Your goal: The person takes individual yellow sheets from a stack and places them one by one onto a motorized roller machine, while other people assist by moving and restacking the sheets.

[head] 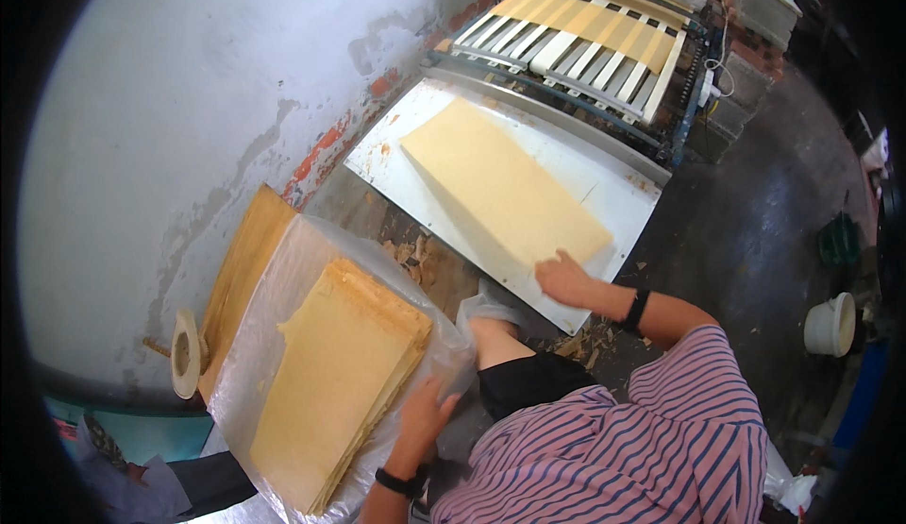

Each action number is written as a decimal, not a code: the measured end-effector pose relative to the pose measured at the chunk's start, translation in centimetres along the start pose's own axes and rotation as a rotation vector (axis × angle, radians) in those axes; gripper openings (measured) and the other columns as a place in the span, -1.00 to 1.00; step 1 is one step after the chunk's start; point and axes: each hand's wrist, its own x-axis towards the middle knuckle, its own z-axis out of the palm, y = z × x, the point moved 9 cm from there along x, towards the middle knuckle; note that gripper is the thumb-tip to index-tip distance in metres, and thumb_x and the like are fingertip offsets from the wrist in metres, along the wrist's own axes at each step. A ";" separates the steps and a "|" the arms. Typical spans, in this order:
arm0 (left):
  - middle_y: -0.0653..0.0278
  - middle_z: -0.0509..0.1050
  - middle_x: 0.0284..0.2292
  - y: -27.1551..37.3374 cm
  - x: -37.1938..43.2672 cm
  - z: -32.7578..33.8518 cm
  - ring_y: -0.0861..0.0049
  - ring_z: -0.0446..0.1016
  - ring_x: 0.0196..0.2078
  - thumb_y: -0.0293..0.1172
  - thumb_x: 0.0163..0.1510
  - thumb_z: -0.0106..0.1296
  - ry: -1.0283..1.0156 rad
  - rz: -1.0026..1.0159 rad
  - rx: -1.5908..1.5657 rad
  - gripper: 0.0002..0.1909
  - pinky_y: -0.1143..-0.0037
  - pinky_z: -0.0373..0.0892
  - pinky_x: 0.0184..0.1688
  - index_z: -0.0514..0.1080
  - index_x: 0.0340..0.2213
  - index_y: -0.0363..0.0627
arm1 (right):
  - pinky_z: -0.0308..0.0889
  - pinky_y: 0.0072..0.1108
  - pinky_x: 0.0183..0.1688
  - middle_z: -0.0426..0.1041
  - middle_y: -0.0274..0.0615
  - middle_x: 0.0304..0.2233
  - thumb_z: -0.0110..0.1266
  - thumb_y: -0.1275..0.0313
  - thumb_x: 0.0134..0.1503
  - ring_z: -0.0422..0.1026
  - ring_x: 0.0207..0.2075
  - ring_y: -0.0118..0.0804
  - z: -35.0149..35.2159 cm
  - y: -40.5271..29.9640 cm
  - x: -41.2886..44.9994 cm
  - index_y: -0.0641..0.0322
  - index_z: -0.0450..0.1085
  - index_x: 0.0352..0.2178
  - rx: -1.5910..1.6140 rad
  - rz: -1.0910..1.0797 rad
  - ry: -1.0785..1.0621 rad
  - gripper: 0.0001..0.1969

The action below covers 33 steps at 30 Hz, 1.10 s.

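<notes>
A tan rectangular sheet (502, 177) lies on a white metal table, its near end at my right hand (564, 278). The fingers of that hand are curled at the sheet's near edge; whether they pinch it cannot be told. At the lower left, a thick stack of similar tan sheets (340, 375) with ragged edges rests on clear plastic film (241, 389). My left hand (425, 414) is beside the stack's right side, over the film, with the thumb apart from the fingers and nothing seen in it.
Beyond the white metal table (623, 219) stands a machine with white slats or belts (577, 49) carrying a tan sheet. A brush (186, 355) is near the wooden board (244, 269) by the wall. Scraps litter the floor. A white bucket (829, 324) stands right; part of another person (141, 481) shows lower left.
</notes>
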 end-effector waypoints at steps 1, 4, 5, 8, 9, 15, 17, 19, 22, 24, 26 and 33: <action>0.01 0.24 -0.24 2.5 1.7 -1.0 0.18 0.23 -0.19 -0.29 -0.31 0.07 0.056 0.099 0.038 -0.50 0.42 0.20 -0.19 0.22 -0.28 -0.23 | 0.11 -0.30 -0.26 0.29 -0.19 -0.56 -0.18 0.46 -0.20 0.31 -0.47 -0.26 -1.7 -2.6 -1.0 0.18 0.32 -0.64 0.020 -0.084 -0.021 -0.88; 0.03 0.14 -0.14 10.1 6.4 -2.6 0.14 0.10 -0.07 -0.38 -0.41 0.13 0.163 0.457 0.073 -0.39 0.37 0.09 -0.07 0.17 -0.24 -0.21 | 0.13 -0.37 -0.32 0.30 -0.20 -0.60 -0.12 0.35 -0.18 0.32 -0.49 -0.23 -6.8 -8.4 -4.6 0.17 0.33 -0.69 0.183 -0.231 -0.223 -0.84; 0.03 0.15 -0.14 11.0 7.5 -1.4 0.14 0.06 -0.04 -0.42 -0.46 0.14 0.096 0.488 0.008 -0.37 0.35 0.01 -0.01 0.17 -0.24 -0.23 | 0.14 -0.39 -0.34 0.31 -0.20 -0.61 -0.10 0.31 -0.18 0.33 -0.48 -0.23 -8.7 -10.1 -6.2 0.17 0.34 -0.69 0.258 -0.303 -0.260 -0.82; 0.17 0.34 -0.42 13.8 7.8 2.1 0.25 0.27 -0.25 -0.36 -0.48 0.10 0.037 0.645 -0.086 -0.58 0.36 0.19 -0.26 0.32 -0.42 -0.13 | 0.16 -0.42 -0.34 0.33 -0.21 -0.56 -0.05 0.27 -0.19 0.33 -0.46 -0.22 -13.1 -11.8 -9.0 0.16 0.35 -0.62 0.305 -0.380 -0.319 -0.80; 0.22 0.35 -0.57 14.5 7.9 3.5 0.30 0.33 -0.39 -0.37 -0.43 0.07 -0.111 0.531 0.033 -0.77 0.39 0.23 -0.37 0.36 -0.57 -0.09 | 0.16 -0.41 -0.32 0.33 -0.21 -0.55 -0.03 0.29 -0.20 0.34 -0.45 -0.22 -14.6 -11.9 -9.6 0.18 0.35 -0.59 0.317 -0.381 -0.299 -0.81; 0.19 0.34 -0.77 10.7 10.7 -2.9 0.41 0.32 -0.71 -0.41 -0.29 0.00 0.106 0.301 -0.570 -0.87 0.51 0.24 -0.64 0.34 -0.72 -0.21 | 0.22 -0.42 -0.32 0.32 -0.22 -0.47 0.07 0.46 -0.28 0.33 -0.45 -0.24 -27.3 -14.9 -11.3 0.25 0.29 -0.45 0.529 -0.553 0.513 -0.74; 0.24 0.41 -0.68 7.9 11.1 -10.5 0.70 0.32 -0.67 -0.40 -0.26 0.04 0.288 0.154 -0.873 -0.81 0.63 0.25 -0.62 0.38 -0.63 -0.33 | 0.24 -0.48 -0.35 0.33 -0.14 -0.42 0.07 0.47 -0.28 0.33 -0.41 -0.19 -25.2 -15.5 -10.7 0.28 0.28 -0.44 0.587 -0.613 0.462 -0.73; 0.28 0.40 -0.66 5.0 10.3 -18.5 0.70 0.34 -0.64 -0.42 -0.22 0.01 0.517 0.188 -1.138 -0.83 0.66 0.27 -0.61 0.39 -0.57 -0.31 | 0.24 -0.52 -0.34 0.31 -0.11 -0.37 0.06 0.45 -0.23 0.33 -0.37 -0.21 -18.2 -11.5 -7.6 0.32 0.26 -0.40 0.775 -0.206 0.202 -0.71; -0.03 0.25 -0.21 0.1 5.0 -28.7 0.34 0.29 -0.20 -0.25 0.00 -0.41 0.673 0.448 -1.315 -0.56 0.45 0.21 -0.15 0.15 -0.19 -0.41 | 0.22 -0.58 -0.31 0.29 -0.15 -0.33 0.01 0.37 -0.15 0.30 -0.35 -0.35 -5.4 0.3 -4.7 0.34 0.18 -0.25 1.041 0.447 0.168 -0.60; 0.01 0.16 -0.14 -7.7 -0.1 -32.6 0.27 0.19 -0.12 -0.27 0.02 -0.42 1.039 0.303 -1.590 -0.55 0.40 0.13 -0.07 0.04 -0.15 -0.44 | 0.22 -0.59 -0.32 0.29 -0.20 -0.33 -0.02 0.35 -0.12 0.29 -0.36 -0.42 -4.4 2.7 -2.3 0.32 0.13 -0.19 1.061 0.604 0.210 -0.56; 0.12 0.24 -0.22 -11.5 -7.0 -34.9 0.36 0.26 -0.21 -0.45 -0.05 -0.20 1.317 -0.010 -1.331 -0.67 0.43 0.24 -0.19 0.15 -0.22 -0.37 | 0.20 -0.61 -0.25 0.27 -0.09 -0.29 0.00 0.36 -0.13 0.29 -0.28 -0.36 -4.1 1.8 -0.6 0.41 0.13 -0.23 1.522 0.895 0.165 -0.56; 0.22 0.32 -0.33 -28.9 -27.0 -28.0 0.43 0.32 -0.33 -0.46 -0.12 -0.07 1.818 -0.143 -1.520 -0.73 0.47 0.29 -0.31 0.26 -0.32 -0.29 | 0.25 -0.63 -0.29 0.32 -0.16 -0.36 -0.07 0.46 -0.09 0.33 -0.34 -0.39 -11.9 -12.0 14.1 0.41 0.16 -0.26 1.871 0.203 -0.022 -0.67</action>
